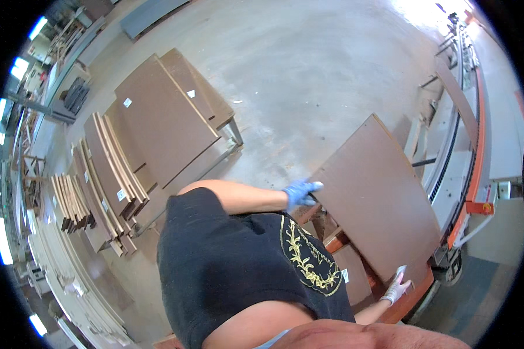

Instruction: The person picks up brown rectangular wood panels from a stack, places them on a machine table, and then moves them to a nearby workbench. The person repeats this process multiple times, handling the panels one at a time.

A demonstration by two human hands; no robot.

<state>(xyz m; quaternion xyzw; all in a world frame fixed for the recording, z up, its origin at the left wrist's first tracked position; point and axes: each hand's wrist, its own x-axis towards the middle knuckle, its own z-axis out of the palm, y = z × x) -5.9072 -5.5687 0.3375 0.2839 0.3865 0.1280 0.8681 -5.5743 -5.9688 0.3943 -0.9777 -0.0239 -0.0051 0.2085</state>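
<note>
A large brown board [381, 200] lies tilted in front of me to the right. At its left corner my left hand [300, 193], in a blue glove, grips the edge with the thumb on top; the other fingers are partly hidden. My right hand [396, 289], in a whitish glove, is closed on the board's near edge, its fingertips largely out of sight below. Under the board, a smaller brown panel [350, 273] with a white label rests on a reddish-orange stand [410, 296].
Stacked brown boards [166, 119] with white labels lie on a low rack to the left, beside several narrow strips [122, 157]. A long machine with an orange rail [477, 134] runs along the right. Grey concrete floor [285, 75] stretches ahead.
</note>
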